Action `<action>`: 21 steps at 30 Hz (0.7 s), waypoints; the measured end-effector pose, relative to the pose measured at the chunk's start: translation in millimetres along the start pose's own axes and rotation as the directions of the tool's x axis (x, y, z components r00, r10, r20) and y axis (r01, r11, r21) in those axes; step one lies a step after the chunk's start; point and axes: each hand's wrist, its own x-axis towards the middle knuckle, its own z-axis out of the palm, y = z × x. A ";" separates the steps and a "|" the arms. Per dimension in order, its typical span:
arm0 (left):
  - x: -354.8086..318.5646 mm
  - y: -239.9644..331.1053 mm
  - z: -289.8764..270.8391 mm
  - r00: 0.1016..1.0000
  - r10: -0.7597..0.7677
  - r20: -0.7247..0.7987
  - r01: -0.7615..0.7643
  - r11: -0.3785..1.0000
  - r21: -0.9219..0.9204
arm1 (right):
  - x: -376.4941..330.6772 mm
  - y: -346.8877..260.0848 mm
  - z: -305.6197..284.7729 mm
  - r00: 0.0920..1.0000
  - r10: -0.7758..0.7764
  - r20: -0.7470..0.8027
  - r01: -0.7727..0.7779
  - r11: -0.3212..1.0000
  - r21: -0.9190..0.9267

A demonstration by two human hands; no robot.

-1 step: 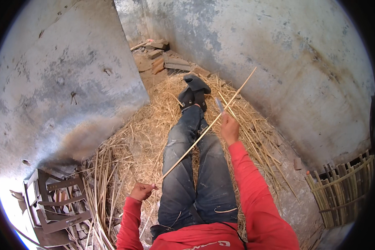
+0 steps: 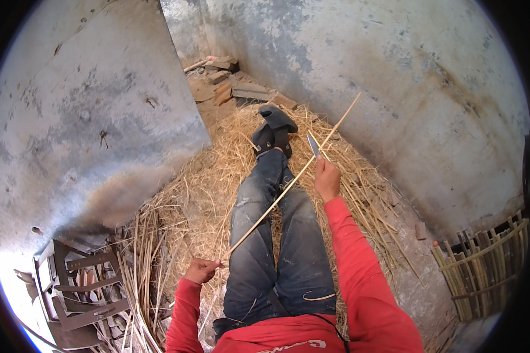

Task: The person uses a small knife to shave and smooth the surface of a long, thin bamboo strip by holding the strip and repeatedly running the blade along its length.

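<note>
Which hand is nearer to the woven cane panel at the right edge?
Right. The right hand, holding a knife against the long cane strip, is on the woven cane panel's side. The left hand grips the strip's near end, far left.

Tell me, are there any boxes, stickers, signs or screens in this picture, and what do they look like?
No packages, signs or screens show.
Shirt lettering: a strip of pale printed marks on the red shirt, at the bottom edge of the picture, partly cut off.
The walls are bare grey, stained plaster with nothing stuck on them.
</note>
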 end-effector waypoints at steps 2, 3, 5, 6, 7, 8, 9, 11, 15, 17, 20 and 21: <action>2.5 2.1 5.5 1.000 -0.003 -0.007 0.003 1.000 -0.013 | -4.3 -15.8 0.4 0.998 0.007 0.069 -0.011 0.998 0.059; 8.6 10.7 14.4 1.000 -0.028 0.004 0.028 0.999 -0.016 | -21.5 -9.2 10.7 0.980 -0.130 0.149 0.133 0.991 -0.012; 14.9 20.0 21.4 0.999 -0.044 0.008 0.045 0.999 -0.028 | -83.2 -10.5 34.2 0.896 -0.263 0.359 0.271 0.962 0.028; 13.7 18.0 18.1 0.999 -0.044 0.005 0.044 0.999 -0.032 | -108.1 -22.2 38.1 0.840 -0.275 0.467 0.247 0.961 0.122; 11.2 14.8 11.3 0.999 -0.045 0.011 0.045 0.999 -0.017 | -117.6 -35.9 32.9 0.828 -0.249 0.502 0.253 0.966 0.061; 8.8 12.5 6.0 0.999 -0.046 0.020 0.046 0.999 0.004 | -122.4 -46.1 27.8 0.819 -0.217 0.531 0.256 0.967 0.001; 7.9 9.7 4.5 0.997 -0.073 0.018 0.074 0.996 -0.045 | -117.3 -44.7 28.1 0.823 -0.215 0.525 0.249 0.968 0.006; 9.9 7.7 3.2 0.997 -0.075 0.024 0.076 0.996 -0.049 | -87.2 -29.2 24.4 0.909 -0.198 0.367 0.144 0.975 0.168; 14.3 14.4 11.9 0.997 -0.080 0.021 0.081 0.996 -0.037 | 3.4 6.0 3.5 0.994 0.088 0.066 -0.087 0.996 -0.028; 19.5 20.6 18.7 0.997 -0.079 0.023 0.080 0.996 -0.036 | -10.2 -2.5 8.6 0.993 0.064 0.103 -0.063 0.998 -0.008; 30.3 25.1 28.1 0.996 -0.080 0.029 0.082 0.994 -0.066 | -87.4 -21.0 30.3 0.904 -0.215 0.369 0.204 0.977 0.067; 28.7 26.9 28.6 0.996 -0.089 0.025 0.091 0.994 -0.053 | -120.9 -35.7 33.2 0.830 -0.275 0.486 0.253 0.961 0.112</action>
